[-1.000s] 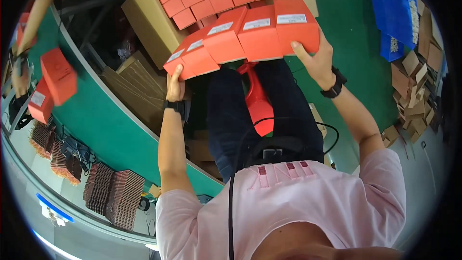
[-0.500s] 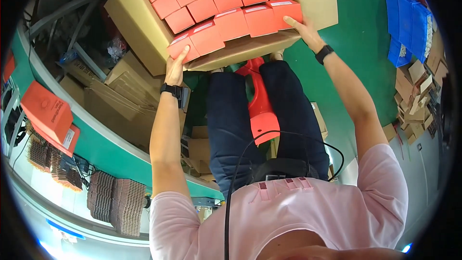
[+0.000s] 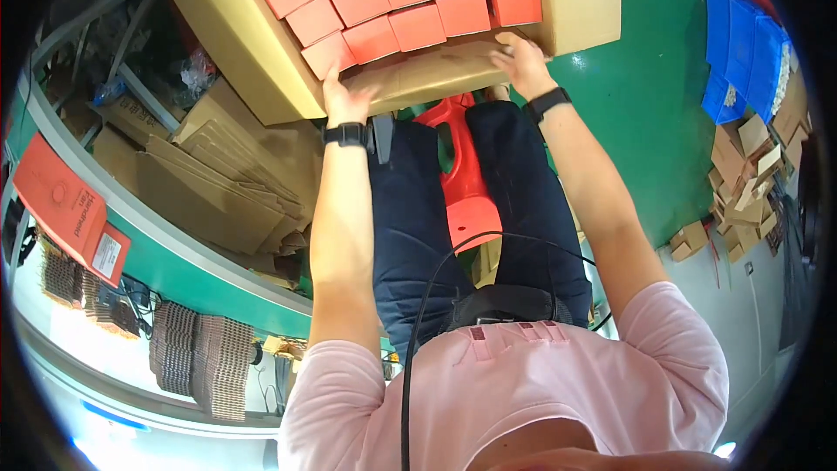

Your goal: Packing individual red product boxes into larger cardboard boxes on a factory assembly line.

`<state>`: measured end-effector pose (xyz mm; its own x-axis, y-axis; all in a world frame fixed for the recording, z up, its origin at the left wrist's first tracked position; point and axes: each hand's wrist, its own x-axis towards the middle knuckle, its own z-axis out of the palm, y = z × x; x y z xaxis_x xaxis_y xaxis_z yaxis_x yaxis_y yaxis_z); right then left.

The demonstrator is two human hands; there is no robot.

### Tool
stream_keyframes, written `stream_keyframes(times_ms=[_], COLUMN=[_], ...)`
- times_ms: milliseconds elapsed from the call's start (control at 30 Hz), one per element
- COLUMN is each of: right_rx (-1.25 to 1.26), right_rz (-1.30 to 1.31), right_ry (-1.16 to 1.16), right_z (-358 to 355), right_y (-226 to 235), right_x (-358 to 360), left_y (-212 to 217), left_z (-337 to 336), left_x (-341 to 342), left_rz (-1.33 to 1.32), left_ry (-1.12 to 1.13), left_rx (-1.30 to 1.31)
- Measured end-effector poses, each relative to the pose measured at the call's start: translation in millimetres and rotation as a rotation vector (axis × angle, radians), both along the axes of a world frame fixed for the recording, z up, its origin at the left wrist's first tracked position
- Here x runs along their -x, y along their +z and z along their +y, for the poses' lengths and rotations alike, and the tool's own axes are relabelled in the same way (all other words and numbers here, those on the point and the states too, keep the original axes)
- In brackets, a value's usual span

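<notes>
A large open cardboard carton [image 3: 301, 92] stands in front of my knees, packed with rows of small orange-red boxes [image 3: 418, 26]. My left hand [image 3: 349, 100] is at the carton's near left corner, thumb up beside the nearest box and fingers spread, slightly blurred. By the near right corner, my right hand [image 3: 526, 65] hovers with its fingers apart, pointing inward over the near flap [image 3: 436, 71]. Neither hand holds a box. The undersides of both hands are hidden.
To the left runs a green workbench [image 3: 192, 249] with a flat orange-red box [image 3: 70, 209] and stacked corrugated pieces [image 3: 205, 358]. Flattened cardboard [image 3: 214, 187] leans beneath it. A red plastic stool [image 3: 466, 187] is between my legs. Blue bins [image 3: 741, 52] and scrap cardboard [image 3: 741, 174] lie right.
Both hands have let go of the ends of the nearest row of boxes and moved inward. That row, raised before, now sits lower in the carton.
</notes>
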<state>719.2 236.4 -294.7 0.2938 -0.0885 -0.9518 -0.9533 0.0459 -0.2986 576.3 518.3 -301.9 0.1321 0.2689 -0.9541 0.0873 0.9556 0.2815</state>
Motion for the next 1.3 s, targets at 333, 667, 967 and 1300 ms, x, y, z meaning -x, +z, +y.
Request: stream_keyframes(times_ms=[333,667,967,1300], right_rx=[-0.291,-0.670,0.282,-0.140], right_rz=[0.261,-1.185,-2.484,-2.757], right_ry=[0.135,1.272,2.156,2.491], right_z=[44.1,287.2,509.7,547.7], right_y=[51.5,484.0,413.6,387.7], right_x=[-12.8,72.4,79.0,47.3], left_y=[35.2,462.5,335.9,394.0], left_z=[-7.1,58.9,262.9,256.7], left_x=[13.8,115.1,139.2,230.7], left_rz=[-0.474,-0.354,0.381,-0.148], left_ry=[-0.017,-0.178,-0.209,0.272], left_rx=[0.231,-0.942,-1.277,-1.000])
